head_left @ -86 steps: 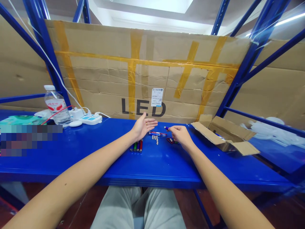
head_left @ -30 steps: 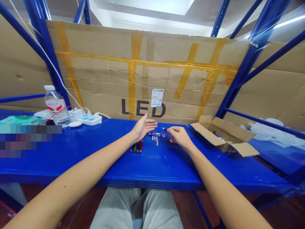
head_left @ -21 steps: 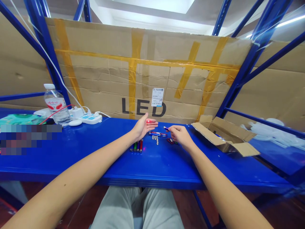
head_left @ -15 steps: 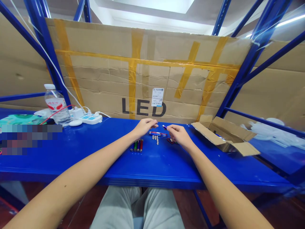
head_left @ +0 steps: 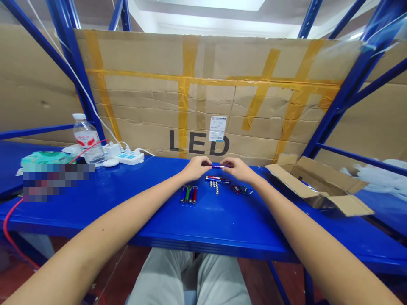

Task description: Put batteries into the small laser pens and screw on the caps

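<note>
- Blue-violet, metal-looking: one slim tube [head_left: 218, 167] lies between my left hand [head_left: 195, 168] and my right hand [head_left: 238, 169], its long axis running left to right; neither hand is nearer.
- My left thumb and fingers are drawn together on its left end, my right ones on its right end, leaving just the middle showing. Whether it touches the glossy blue table [head_left: 210, 224], I cannot tell.
- Nearest my grip lie shiny red and blue tubes [head_left: 214, 179], at least two, roughly parallel to mine.
- Just beside them sit small round silver button cells [head_left: 216, 186], about ten, too tiny to count surely.
- To their right, bunched together, are red and green clips [head_left: 243, 189], at least three.
- Leftward, four coloured tubes with silvery ends [head_left: 188, 195] stand in a row, pointing towards me.
- Farthest, to my right: one brown cardboard box [head_left: 291, 181], flaps spread.
</note>
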A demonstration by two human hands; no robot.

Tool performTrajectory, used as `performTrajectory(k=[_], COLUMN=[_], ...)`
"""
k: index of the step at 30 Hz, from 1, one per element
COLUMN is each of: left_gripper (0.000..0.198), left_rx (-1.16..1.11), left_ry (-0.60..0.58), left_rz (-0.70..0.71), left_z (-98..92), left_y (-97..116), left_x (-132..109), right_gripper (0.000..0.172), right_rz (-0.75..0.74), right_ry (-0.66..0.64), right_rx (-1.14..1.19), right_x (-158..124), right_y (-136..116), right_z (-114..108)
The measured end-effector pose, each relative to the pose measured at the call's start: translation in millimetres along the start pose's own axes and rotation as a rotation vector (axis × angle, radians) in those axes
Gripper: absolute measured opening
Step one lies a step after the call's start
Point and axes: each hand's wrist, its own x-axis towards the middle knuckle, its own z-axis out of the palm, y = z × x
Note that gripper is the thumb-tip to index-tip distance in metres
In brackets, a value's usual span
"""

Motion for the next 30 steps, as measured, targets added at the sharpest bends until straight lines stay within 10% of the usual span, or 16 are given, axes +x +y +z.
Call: performTrajectory(k=[30], left_gripper=[0.009], left_rx=[0.054], left_ry=[-0.142], left_rz=[-0.182], left_z=[9.9], left_y=[-33.9], left_x=[21.6], right_gripper=[0.023], right_rz=[0.061], right_ry=[-0.095], right_rx=[-0.116], right_x=[2.3], right_y=[27.0], right_z=[19.7])
